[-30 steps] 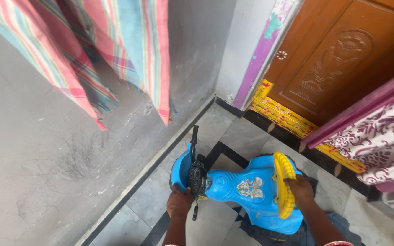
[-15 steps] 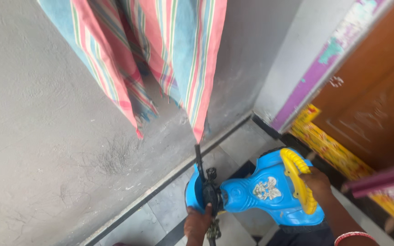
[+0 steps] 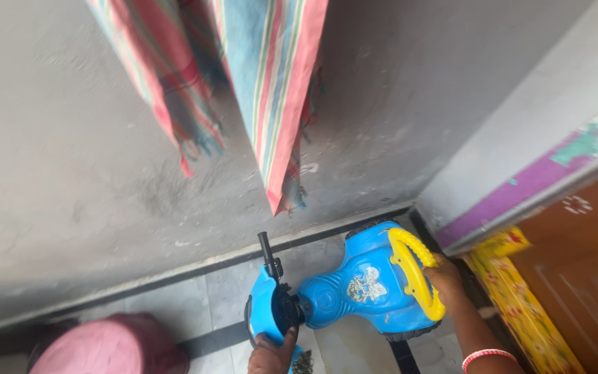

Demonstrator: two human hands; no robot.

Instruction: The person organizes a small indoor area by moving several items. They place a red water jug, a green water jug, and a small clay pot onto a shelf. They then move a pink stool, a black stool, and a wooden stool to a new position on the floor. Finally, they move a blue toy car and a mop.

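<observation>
Grey wall (image 3: pixel 70 138) rises behind a blue toy bike (image 3: pixel 354 294) held two-handed, left hand (image 3: pixel 271 353) gripping its front, right hand (image 3: pixel 444 280) closed on the yellow handle (image 3: pixel 413 277) for balance.

head view, downward, near wall corner (image 3: pixel 410 208)

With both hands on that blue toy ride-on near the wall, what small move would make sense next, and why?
Probably ease it down flat. The left hand grips the front by the black handlebar, the right hand holds the yellow handle, and the blue toy ride-on sits tilted close to the grey wall.
</observation>
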